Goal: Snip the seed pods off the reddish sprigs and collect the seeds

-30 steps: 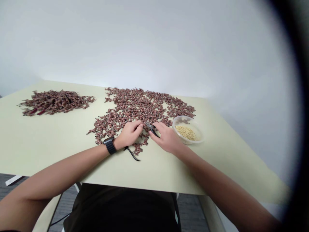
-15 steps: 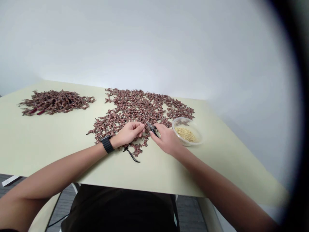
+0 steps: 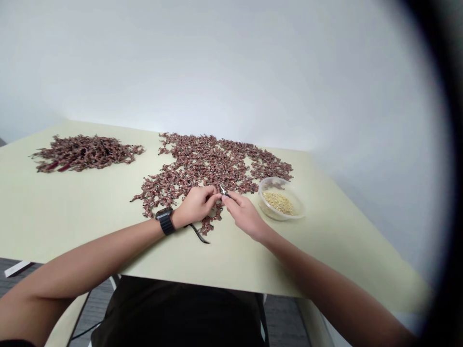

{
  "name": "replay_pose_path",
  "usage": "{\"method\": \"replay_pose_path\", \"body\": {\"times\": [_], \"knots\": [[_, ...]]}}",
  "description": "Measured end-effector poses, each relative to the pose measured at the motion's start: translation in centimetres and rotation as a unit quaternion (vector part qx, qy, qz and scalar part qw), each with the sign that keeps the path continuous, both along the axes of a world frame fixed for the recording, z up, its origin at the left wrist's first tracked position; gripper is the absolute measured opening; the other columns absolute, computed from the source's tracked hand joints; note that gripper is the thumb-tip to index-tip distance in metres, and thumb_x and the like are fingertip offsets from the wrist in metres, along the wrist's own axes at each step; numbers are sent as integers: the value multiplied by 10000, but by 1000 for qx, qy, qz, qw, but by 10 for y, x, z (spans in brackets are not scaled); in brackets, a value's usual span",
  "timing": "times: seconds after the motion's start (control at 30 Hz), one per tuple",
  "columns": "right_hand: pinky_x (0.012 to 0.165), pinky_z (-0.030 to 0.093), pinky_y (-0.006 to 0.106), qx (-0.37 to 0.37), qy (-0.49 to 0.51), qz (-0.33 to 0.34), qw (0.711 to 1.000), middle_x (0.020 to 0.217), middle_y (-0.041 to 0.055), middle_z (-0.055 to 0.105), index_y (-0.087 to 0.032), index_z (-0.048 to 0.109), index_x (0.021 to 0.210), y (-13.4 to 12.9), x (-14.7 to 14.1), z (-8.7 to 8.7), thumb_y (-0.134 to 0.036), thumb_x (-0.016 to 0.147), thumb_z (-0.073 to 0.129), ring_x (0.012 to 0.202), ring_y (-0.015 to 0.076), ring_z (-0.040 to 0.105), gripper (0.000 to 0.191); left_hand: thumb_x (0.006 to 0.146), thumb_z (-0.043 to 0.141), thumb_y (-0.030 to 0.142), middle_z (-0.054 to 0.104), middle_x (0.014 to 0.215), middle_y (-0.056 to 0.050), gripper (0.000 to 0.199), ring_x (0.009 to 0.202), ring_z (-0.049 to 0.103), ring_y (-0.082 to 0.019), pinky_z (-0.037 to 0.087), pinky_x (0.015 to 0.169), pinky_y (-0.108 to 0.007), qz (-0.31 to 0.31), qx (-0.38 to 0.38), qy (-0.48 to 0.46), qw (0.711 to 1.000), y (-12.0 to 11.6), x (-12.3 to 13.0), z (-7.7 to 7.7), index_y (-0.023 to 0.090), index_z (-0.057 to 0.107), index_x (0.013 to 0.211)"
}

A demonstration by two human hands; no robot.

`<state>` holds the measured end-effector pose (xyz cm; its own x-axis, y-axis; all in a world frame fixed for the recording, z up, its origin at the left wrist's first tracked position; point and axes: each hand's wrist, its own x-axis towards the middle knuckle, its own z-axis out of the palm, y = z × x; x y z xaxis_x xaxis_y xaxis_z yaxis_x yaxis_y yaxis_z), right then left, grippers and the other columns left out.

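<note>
My right hand (image 3: 246, 214) is closed round small pliers (image 3: 224, 191), whose metal jaws point up and left. Close against their tip, my left hand (image 3: 198, 203) has thumb and finger pinched together; whatever sits in the pinch is too small to make out. Beneath and beyond both hands spreads a wide layer of small brown figure-like pieces (image 3: 206, 156). Near my left wrist lies another black-handled tool (image 3: 199, 234), its upper part hidden by that hand.
A clear round plastic tub (image 3: 265, 209) of tiny gold-coloured bits (image 3: 278, 202) stands right of my right hand. A denser heap of brown pieces (image 3: 88, 153) with red items (image 3: 64, 166) lies at the left. The pale table (image 3: 253, 265) meets a white wall (image 3: 217, 67) behind.
My hands have come together, the pliers' tip now meeting my left fingertips. My left hand has turned and shifted slightly down, and my right fingers have closed further on the pliers.
</note>
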<state>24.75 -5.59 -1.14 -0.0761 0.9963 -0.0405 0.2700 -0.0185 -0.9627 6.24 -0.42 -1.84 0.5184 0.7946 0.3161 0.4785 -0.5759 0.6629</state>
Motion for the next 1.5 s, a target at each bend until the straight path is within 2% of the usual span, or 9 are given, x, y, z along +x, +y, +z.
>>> {"method": "replay_pose_path", "body": {"times": [0.17,0.27,0.37,0.5,0.6,0.8,1.0,1.23,1.5], "knots": [[410,68,207,-230,212,73,947,668,-76,314,-228,530,919,-1,6,14,-555,908,539,501,80,140,327,1029,451,387,609,675,-8,311,592,525,-135,320,593,-260,8,61,68,996,5,-4,-7,188,581,828],[408,41,204,-285,273,115,912,673,-78,288,-215,530,918,2,13,16,-567,903,542,512,80,103,353,1033,432,411,612,703,-19,311,614,535,-153,312,599,-270,20,78,90,993,5,-5,-8,201,559,842],[413,73,208,-235,230,98,939,684,-69,321,-221,537,921,4,15,12,-573,911,515,511,86,129,352,1038,414,416,607,715,-20,305,619,535,-160,318,610,-274,28,74,82,994,3,-4,-5,208,544,856],[489,270,242,-6,-17,20,1000,714,-34,469,-229,554,886,6,16,2,-532,927,528,578,121,359,306,1036,418,407,584,703,-9,306,620,516,-156,323,626,-279,37,53,49,997,2,-3,0,205,497,821],[606,351,284,118,-176,-3,977,734,-18,562,-228,555,881,8,19,-4,-501,951,522,657,156,478,283,1039,407,397,540,691,2,321,628,489,-149,321,638,-281,35,38,24,998,4,-3,1,201,457,790],[685,383,300,223,-312,2,924,857,24,612,-225,571,983,9,24,-6,-445,976,503,771,194,563,230,1049,369,373,467,678,17,356,634,436,-134,312,645,-281,8,16,-19,1000,5,-5,1,195,392,742],[795,444,330,248,-362,27,898,1067,79,660,-233,587,1155,8,26,-3,-423,989,502,926,241,635,266,1052,351,374,499,667,9,389,639,449,-138,344,663,-281,-7,-12,-38,999,3,-7,5,189,442,722],[779,447,341,248,-390,35,886,1096,97,674,-230,595,1174,9,28,-1,-440,1007,470,925,252,649,296,1050,355,388,496,659,11,407,634,441,-132,357,657,-268,-2,-34,-64,997,4,-7,4,183,473,719],[621,369,286,145,-251,14,957,735,-14,598,-228,572,945,4,15,-8,-489,996,462,650,169,530,288,1026,422,440,518,659,11,408,628,456,-124,339,619,-256,-6,-47,-54,997,-1,-3,5,176,495,723]]}}
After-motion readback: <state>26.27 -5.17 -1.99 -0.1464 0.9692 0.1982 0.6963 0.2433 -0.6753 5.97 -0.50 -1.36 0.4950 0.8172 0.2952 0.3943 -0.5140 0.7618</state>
